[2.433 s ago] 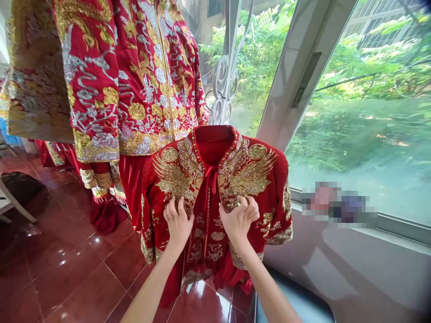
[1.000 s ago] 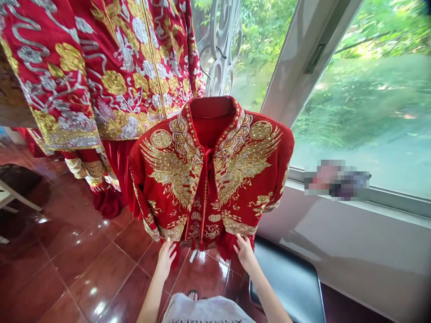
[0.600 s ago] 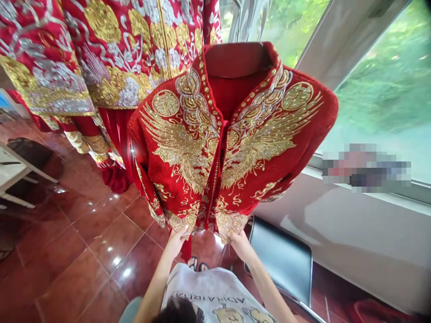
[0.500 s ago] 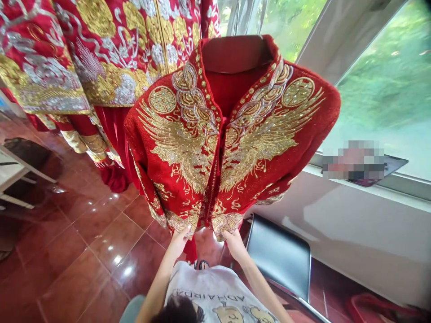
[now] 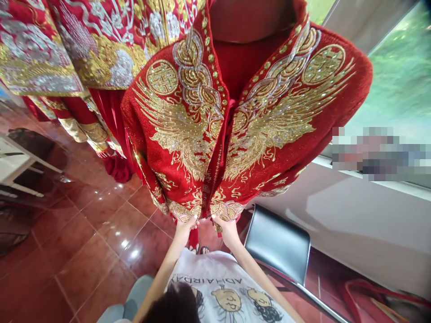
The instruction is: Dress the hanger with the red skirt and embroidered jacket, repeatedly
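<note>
A red jacket [image 5: 269, 152] with gold bird-wing embroidery, round gold emblems and beaded collar edges hangs upright in front of me. Its front is parted slightly down the middle, tied with a small cord near the chest. My left hand [image 5: 186, 228] pinches the lower front corner of one panel, thumb on top of the gold wave-patterned hem. On the other panel's hem corner, my right hand [image 5: 226, 229] has the same pinch. The two hands are a short way apart. Fingers beneath the cloth are mostly hidden.
Other red garments [image 5: 111, 58] with gold and silver embroidery hang at the upper left. A black chair [image 5: 278, 240] stands close on the right, by the white wall [image 5: 363, 211] under a window. White furniture [image 5: 16, 166] is at the far left, above a glossy tiled floor [image 5: 97, 255].
The jacket appears larger and nearer, its collar now partly cut off at the top. Both hands have come closer together, drawing the hem corners toward each other.
</note>
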Demonstrator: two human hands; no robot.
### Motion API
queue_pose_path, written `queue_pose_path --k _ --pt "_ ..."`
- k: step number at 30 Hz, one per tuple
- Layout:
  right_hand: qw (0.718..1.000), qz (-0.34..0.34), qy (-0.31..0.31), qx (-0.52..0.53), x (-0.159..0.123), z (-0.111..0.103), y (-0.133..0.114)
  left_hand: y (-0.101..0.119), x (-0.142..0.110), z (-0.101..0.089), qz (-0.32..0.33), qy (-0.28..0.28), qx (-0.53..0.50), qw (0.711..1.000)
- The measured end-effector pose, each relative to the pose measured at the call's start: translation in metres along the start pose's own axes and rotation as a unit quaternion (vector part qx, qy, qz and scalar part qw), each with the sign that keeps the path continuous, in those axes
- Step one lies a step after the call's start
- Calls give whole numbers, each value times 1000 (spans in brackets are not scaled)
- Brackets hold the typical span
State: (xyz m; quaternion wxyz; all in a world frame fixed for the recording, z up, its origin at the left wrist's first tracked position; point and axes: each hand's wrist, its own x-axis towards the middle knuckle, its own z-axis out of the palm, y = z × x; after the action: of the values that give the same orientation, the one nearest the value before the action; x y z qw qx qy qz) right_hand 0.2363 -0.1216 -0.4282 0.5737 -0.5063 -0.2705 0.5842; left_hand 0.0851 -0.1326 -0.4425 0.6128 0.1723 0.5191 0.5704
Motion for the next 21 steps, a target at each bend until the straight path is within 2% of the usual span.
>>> queue_pose_path --k 8,14,21 --pt "995 55 -5 85 -5 9 -8 -1 -4 19 -2 -39 -2 999" --pt "993 52 -4 110 -11 14 -11 -3 -3 32 12 -40 -25 999" --pt "997 27 -28 72 -11 12 -12 1 -2 41 21 -39 -56 997"
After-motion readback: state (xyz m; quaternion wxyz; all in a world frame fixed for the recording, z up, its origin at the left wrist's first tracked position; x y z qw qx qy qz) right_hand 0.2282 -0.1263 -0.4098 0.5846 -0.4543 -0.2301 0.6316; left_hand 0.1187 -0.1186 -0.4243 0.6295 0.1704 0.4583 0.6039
